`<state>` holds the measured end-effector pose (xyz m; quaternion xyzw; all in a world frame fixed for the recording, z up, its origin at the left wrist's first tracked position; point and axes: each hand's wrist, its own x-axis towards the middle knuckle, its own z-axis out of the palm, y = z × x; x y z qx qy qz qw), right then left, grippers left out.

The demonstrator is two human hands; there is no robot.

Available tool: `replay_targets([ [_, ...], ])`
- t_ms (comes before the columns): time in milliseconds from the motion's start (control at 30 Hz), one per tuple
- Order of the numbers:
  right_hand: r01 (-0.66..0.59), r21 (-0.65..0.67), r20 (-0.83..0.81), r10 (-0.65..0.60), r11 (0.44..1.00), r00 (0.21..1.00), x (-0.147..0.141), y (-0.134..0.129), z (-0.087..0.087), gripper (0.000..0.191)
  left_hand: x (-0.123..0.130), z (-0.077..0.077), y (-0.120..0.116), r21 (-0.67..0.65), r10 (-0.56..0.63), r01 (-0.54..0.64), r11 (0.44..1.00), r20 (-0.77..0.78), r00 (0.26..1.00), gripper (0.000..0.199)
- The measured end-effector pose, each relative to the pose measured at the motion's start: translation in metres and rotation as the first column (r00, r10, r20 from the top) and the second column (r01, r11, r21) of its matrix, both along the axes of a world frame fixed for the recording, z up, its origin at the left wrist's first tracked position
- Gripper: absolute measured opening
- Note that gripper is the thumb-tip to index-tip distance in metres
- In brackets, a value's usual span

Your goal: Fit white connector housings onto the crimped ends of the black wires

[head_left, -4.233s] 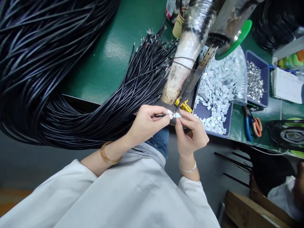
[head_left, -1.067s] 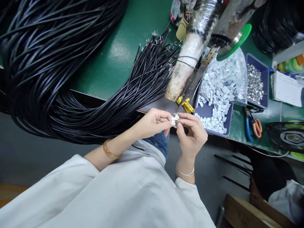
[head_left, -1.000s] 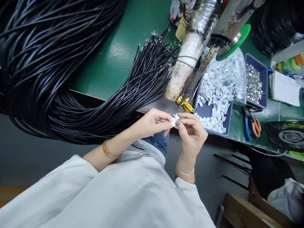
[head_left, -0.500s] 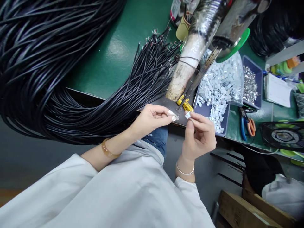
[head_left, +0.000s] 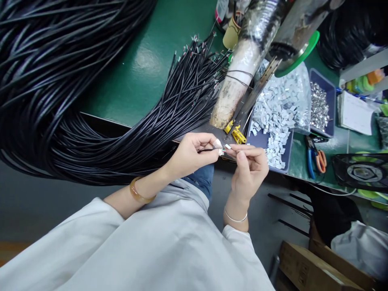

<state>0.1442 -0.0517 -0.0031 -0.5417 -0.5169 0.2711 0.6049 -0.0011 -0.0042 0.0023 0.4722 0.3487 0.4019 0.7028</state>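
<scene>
My left hand (head_left: 195, 152) is closed on a black cable (head_left: 206, 150), pinched near its end between thumb and fingertips wrapped in white. Thin coloured wire ends (head_left: 223, 150) stick out past those fingertips. My right hand (head_left: 249, 165) is closed too, with a small white connector housing (head_left: 228, 146) at its fingertips, right beside the wire ends. Whether any wire sits inside the housing I cannot tell. Just beyond the fingers lies a yellow tool (head_left: 238, 135) on the dark bench edge.
A thick bundle of black cables (head_left: 145, 129) spreads along my left. To the right, a tray (head_left: 286, 161) holds many white housings, and another tray (head_left: 332, 117) holds metal bits. Pliers (head_left: 311, 157) and a small fan (head_left: 363, 173) are farther right. A wrapped post (head_left: 233, 85) rises ahead.
My right hand has moved left, bringing the white connector housing up to the wire ends in my left hand. The left hand has stayed nearly in place.
</scene>
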Motion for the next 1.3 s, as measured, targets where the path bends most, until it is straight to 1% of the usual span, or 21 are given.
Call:
replay_targets([
  [100,-0.01,-0.015,-0.017,0.01,1.0,1.0,0.0,-0.003,0.0,0.006,0.002,-0.001,0.0,0.03,0.045,-0.044,0.999,-0.017,0.999,0.01],
  [200,0.039,0.049,0.017,-0.04,0.998,0.999,0.0,-0.006,-0.001,0.006,0.001,0.0,0.001,-0.012,0.102,-0.102,0.995,0.001,0.995,0.012],
  [300,0.114,0.156,0.11,-0.132,0.981,0.985,0.001,-0.005,-0.002,0.007,-0.001,0.0,0.002,-0.059,0.079,-0.077,0.995,0.021,0.997,0.012],
  [367,0.134,0.187,0.185,-0.169,0.973,0.968,0.003,-0.004,-0.004,0.008,-0.003,0.0,0.002,-0.064,0.05,-0.046,0.997,0.047,0.998,0.01],
  [467,0.113,0.193,0.275,-0.164,0.975,0.947,0.004,-0.003,-0.008,0.01,-0.004,0.001,0.003,-0.05,0.033,-0.028,0.998,0.096,0.995,0.008],
  [567,0.066,0.229,0.347,-0.145,0.971,0.926,0.003,-0.003,-0.009,0.014,-0.005,0.002,0.003,-0.06,0.032,-0.026,0.998,0.105,0.994,0.009],
  [733,0.0,0.32,0.45,-0.152,0.948,0.88,0.003,-0.001,-0.009,0.021,-0.004,0.003,0.005,-0.056,0.049,-0.046,0.997,0.051,0.998,0.012],
  [900,-0.012,0.383,0.543,-0.214,0.924,0.812,0.004,0.001,-0.012,0.022,0.0,0.003,0.005,-0.048,0.105,-0.105,0.993,0.0,0.994,0.009],
  [1000,0.007,0.367,0.552,-0.224,0.93,0.803,0.004,0.004,-0.013,0.02,0.003,0.004,0.006,-0.052,0.126,-0.126,0.991,-0.001,0.992,0.008],
  [1133,0.017,0.293,0.549,-0.183,0.956,0.816,0.003,0.009,-0.012,0.014,0.007,0.004,0.008,-0.046,0.152,-0.152,0.987,-0.005,0.988,0.007],
  [1300,0.006,0.265,0.49,-0.14,0.964,0.86,0.0,0.015,-0.007,0.017,0.009,0.005,0.01,-0.014,0.207,-0.207,0.978,0.004,0.978,0.004],
])
